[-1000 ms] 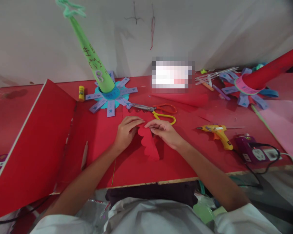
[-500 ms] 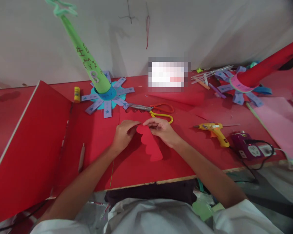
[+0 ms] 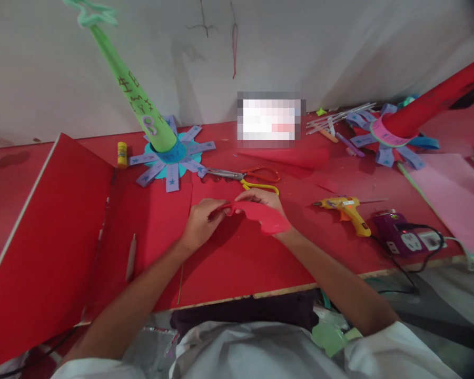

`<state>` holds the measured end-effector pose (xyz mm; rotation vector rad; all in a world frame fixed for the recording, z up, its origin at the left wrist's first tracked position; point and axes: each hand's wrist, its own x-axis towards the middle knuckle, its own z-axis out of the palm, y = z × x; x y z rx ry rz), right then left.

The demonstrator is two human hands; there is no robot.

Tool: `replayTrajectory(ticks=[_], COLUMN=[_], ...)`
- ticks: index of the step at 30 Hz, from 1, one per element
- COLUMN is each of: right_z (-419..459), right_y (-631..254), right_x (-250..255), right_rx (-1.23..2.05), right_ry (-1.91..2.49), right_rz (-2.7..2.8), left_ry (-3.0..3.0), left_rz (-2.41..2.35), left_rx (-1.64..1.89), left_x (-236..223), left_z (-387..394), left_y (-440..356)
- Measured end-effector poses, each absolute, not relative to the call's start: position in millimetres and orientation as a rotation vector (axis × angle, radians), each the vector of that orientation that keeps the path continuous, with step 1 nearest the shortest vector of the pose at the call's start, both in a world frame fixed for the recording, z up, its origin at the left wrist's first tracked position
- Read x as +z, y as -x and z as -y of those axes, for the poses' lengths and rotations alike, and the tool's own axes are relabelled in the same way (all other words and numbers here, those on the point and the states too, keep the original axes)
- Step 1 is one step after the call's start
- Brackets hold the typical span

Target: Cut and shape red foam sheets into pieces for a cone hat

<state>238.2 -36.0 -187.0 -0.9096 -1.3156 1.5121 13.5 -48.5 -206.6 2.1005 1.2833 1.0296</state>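
Note:
A red paper strip with a scalloped edge (image 3: 266, 216) is held between my two hands above the red table. My left hand (image 3: 205, 218) pinches its narrow left end, which looks curled or rolled. My right hand (image 3: 258, 199) is closed on it from behind, and the strip's wide part slants across that hand and wrist. Some of the right fingers are hidden by the paper. Just beyond my hands lie scissors (image 3: 237, 175) with one red and one yellow handle, their blades pointing left.
A green paper cone (image 3: 152, 118) on a blue base and a yellow glue stick (image 3: 122, 155) stand at the back left. An upright red board (image 3: 55, 247) and a pen (image 3: 131, 258) are at left. Right are a yellow glue gun (image 3: 349, 210), a purple power box (image 3: 398, 234) and a red cone (image 3: 438, 105).
The scalloped strip hung down toward me between my hands; now it is turned to the right, lying over my right hand. My hands have barely moved.

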Motion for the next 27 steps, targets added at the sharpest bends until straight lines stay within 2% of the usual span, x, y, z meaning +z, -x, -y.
replayTrajectory(ticks=[7,15,27], right_z=[38,35,37], right_y=[-237,-237,-236], right_x=[-184,-182,-178], right_rx=[1.229,1.255,1.251], right_ry=[1.145,1.151,1.14], right_rz=[1.316,1.278,1.308], left_ry=[-1.885,-2.688,-2.831], left_rz=[-1.258,-1.088,-0.853], left_rx=[1.25,1.257,1.382], left_x=[-206,-195,-188], left_z=[60,59,63], left_y=[-21,-18,-20])
